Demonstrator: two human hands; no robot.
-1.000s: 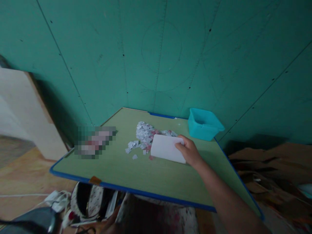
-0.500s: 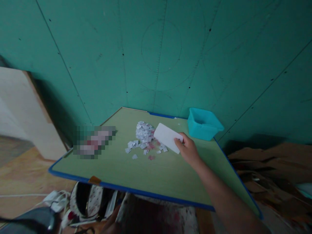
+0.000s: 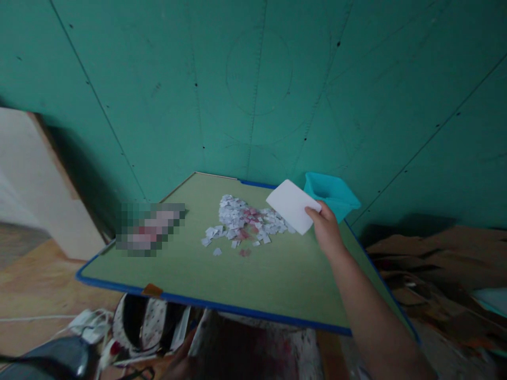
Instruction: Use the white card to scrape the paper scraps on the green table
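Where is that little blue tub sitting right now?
In the head view, the blue tub sits at the table's far right corner against the green wall, just behind the white card held in the right hand.

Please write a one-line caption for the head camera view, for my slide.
Right hand holds a white card above scattered paper scraps on a green board, beside a turquoise bin.

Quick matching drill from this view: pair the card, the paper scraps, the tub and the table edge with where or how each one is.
Things:
1. white card
2. paper scraps
3. turquoise tub
4. table edge

States:
A. trimmed in blue
B. stands at the far right corner of the table
C. held in the right hand
D. heaped on the green tabletop

Pairs: 1-C, 2-D, 3-B, 4-A
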